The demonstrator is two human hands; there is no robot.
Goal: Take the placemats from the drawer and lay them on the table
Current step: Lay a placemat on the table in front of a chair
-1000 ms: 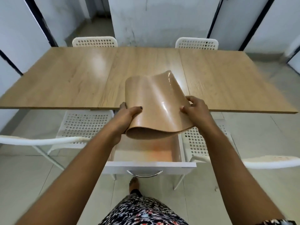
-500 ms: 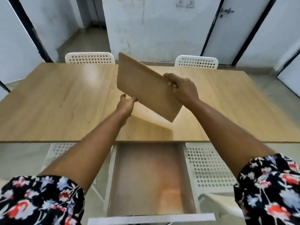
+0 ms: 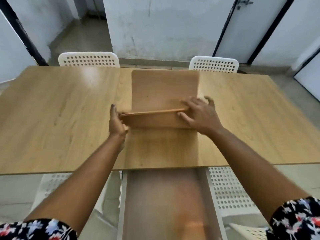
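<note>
A stack of tan placemats (image 3: 164,87) is out over the middle of the wooden table (image 3: 60,118). Its far end reaches toward the back edge, and its near edge is raised a little, casting a shadow on the tabletop. My left hand (image 3: 116,122) pinches the left end of that near edge. My right hand (image 3: 199,113) grips the right corner, fingers spread on top and thumb on the front. Below the table's front edge the white drawer (image 3: 122,205) is pulled out. Its tan-orange inside is blurred, so I cannot tell whether a mat lies in it.
Two white perforated chairs (image 3: 89,59) (image 3: 213,64) stand at the table's far side. More white chairs (image 3: 228,187) flank the open drawer on my side. A wall and doors lie beyond the table.
The placemats went from just above the drawer, up and tilted in the air, then down over the table's middle. Both hands stayed on them and reached forward.
</note>
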